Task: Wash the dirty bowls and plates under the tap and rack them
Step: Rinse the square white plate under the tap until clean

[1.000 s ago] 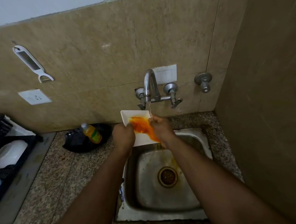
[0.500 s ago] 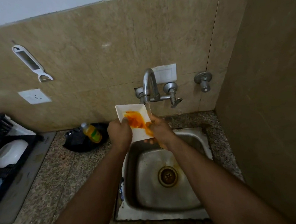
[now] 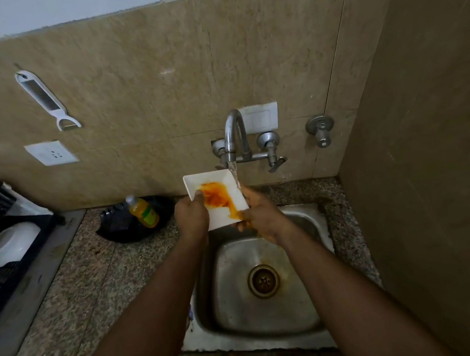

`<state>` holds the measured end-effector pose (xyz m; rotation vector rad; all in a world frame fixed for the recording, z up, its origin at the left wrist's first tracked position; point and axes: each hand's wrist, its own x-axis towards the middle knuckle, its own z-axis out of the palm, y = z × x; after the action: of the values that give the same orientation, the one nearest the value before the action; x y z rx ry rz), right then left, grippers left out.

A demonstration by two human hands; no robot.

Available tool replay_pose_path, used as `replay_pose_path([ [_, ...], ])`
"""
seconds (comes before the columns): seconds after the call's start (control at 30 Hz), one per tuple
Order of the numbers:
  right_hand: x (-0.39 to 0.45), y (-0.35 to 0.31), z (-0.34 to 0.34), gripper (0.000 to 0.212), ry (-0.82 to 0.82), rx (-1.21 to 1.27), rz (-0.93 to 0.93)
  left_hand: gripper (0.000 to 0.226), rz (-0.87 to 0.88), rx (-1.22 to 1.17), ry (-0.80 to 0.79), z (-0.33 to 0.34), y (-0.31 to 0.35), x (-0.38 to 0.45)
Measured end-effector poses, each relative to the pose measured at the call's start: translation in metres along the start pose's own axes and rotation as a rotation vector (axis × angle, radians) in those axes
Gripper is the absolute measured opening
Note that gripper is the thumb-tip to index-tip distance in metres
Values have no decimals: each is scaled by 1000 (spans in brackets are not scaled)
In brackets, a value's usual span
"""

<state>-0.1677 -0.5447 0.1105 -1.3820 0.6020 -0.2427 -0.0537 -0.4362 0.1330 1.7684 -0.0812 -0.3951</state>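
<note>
Granite surface (image 3: 95, 271) fills the lower left of the frame, with a steel sink (image 3: 266, 328) sunk into it at lower centre and tiled walls closing in behind and on the right. A black rack (image 3: 13, 249) at the far left edge carries a white bowl (image 3: 10, 246). Near the back wall a black bag (image 3: 126, 224) lies with a yellow soap bottle (image 3: 144, 213) on it.

Above the sink's back rim, a square white plate (image 3: 215, 184) smeared with orange sauce is tilted under the tap (image 3: 233, 133), whose stream strikes near the plate's right edge. The left hand (image 3: 192, 217) grips the plate's near-left edge, thumb curled over the rim. The right hand (image 3: 261, 215) pinches the lower right corner, fingers partly hidden beneath.

Risks, as I judge them: wet, greasy ceramic could slip from either grip and strike the steel basin; water hitting the tilted face could splash onto the back wall and the surface. Sauce is already staining the basin near the drain (image 3: 263, 281).

Room is tight to the right, where the wall stands close; the tap spout limits lifting. Leftward, toward the rack, the path over the surface looks open past the bottle.
</note>
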Motion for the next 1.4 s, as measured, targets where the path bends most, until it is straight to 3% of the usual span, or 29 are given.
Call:
replay_pose_path([
  [0.07, -1, 0, 3, 47, 184, -157, 52, 21, -102, -53, -108, 6, -6, -4],
  [0.13, 1, 1, 5, 44, 389, -526, -2, 16, -119, -71, -169, 14, -11, -10],
  [0.17, 0, 3, 5, 46, 415, -751, -45, 16, -124, -83, -170, 17, -12, -11],
  [0.23, -6, 9, 8, 55, 347, -1023, -104, 19, -165, -109, -132, 21, -11, -10],
  [0.33, -25, 25, 13, 63, 125, -1228, -179, 24, -262, -146, -109, 22, -14, -6],
  [0.4, -31, 33, 8, 72, 23, -1239, -114, 25, -283, -89, -170, 23, -18, -12],
  [0.5, -12, 27, -12, 76, -3, -1327, 18, 36, -273, -19, -285, 32, -30, -25],
  [0.7, -34, 27, 7, 64, -161, -1177, -53, 34, -233, -40, -136, 29, -31, -27],
  [0.9, -6, 37, 10, 70, -69, -1216, 9, 36, -91, 35, -132, 25, -41, -29],
  [1.07, -33, 49, 36, 65, -157, -1053, -11, 45, 10, 127, -37, 13, -45, -10],
  [1.2, 2, 46, 20, 68, -19, -1119, 23, 32, 41, 177, -108, 23, -45, -20],
  [1.4, -12, 59, 44, 64, -69, -1061, -55, 45, 48, 249, 101, 21, -44, -4],
])
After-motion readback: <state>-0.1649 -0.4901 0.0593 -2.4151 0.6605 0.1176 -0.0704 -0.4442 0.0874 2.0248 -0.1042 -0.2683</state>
